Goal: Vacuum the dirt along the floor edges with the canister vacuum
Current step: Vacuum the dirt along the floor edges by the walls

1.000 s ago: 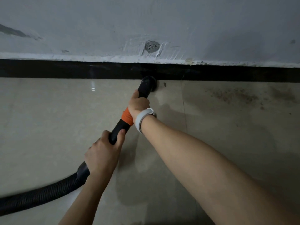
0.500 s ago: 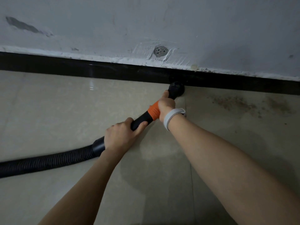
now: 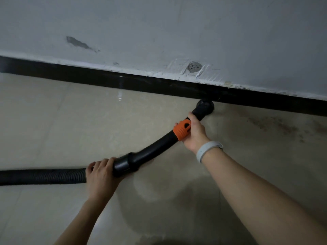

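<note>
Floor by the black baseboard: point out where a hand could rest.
Free: beige tile floor left of the black vacuum wand, above the ribbed black hose. Crowded: round nozzle, right hand, left hand; dirt patch beyond.

Head camera looks down, close, at floor [image 3: 88, 121] and wall [image 3: 159, 23].
</note>
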A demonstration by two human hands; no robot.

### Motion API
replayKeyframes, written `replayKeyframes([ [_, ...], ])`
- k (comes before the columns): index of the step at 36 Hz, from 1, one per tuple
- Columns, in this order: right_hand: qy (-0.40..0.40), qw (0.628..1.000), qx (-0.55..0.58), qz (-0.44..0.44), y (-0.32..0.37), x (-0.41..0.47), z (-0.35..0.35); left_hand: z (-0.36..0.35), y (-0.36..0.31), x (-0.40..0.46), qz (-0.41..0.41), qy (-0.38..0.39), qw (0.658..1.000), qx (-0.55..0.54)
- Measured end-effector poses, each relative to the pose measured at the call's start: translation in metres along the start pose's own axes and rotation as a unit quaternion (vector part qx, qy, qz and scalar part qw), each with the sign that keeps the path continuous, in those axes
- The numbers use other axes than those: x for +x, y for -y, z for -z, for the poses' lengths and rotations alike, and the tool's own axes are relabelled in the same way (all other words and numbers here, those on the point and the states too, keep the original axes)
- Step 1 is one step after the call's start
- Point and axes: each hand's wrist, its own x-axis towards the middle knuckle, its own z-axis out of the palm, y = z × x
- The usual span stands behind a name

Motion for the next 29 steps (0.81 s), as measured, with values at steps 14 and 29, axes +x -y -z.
replayKeyframes([
  [14, 0.124, 0.992, 0.038, 0.008, -0.047, -0.081, -0.096, 0.064, 0.03, -0.012, 0.113, -0.123, 0.986, 0.003],
  [29, 0.203, 0.97, 0.125, 0.041, 0.01, -0.09, -0.075, 0.162, -0.025, 0.012, 0.076, -0.083, 0.989, -0.091],
])
